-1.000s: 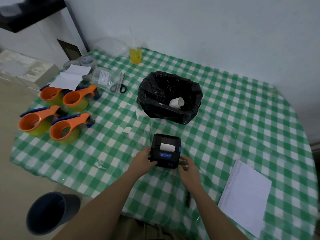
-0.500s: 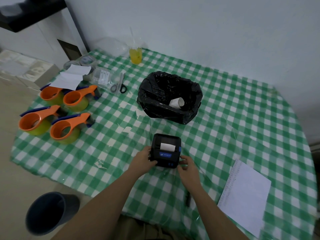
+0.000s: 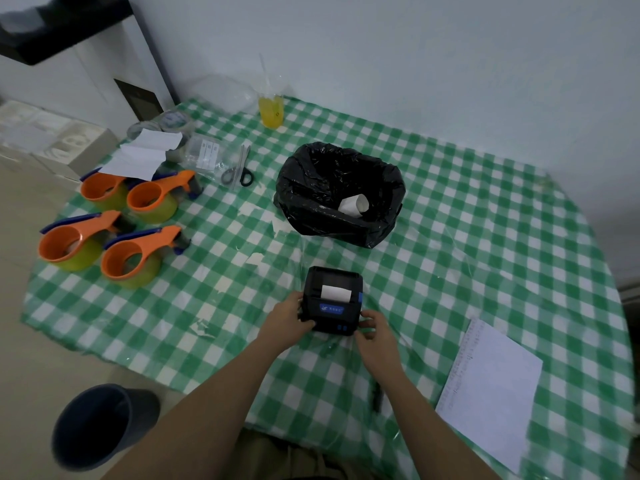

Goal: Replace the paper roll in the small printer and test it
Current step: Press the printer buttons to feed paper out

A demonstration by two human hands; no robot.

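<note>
A small black printer with a blue label sits on the green checked tablecloth near the front middle. A short strip of white paper shows at its top slot. My left hand grips the printer's left side. My right hand holds its right front corner. A white paper roll lies inside the black bag behind the printer.
Several orange tape dispensers stand at the left. Scissors, clear packets and white slips lie at the back left, a yellow drink at the back. A white sheet lies at the right, a dark bin on the floor.
</note>
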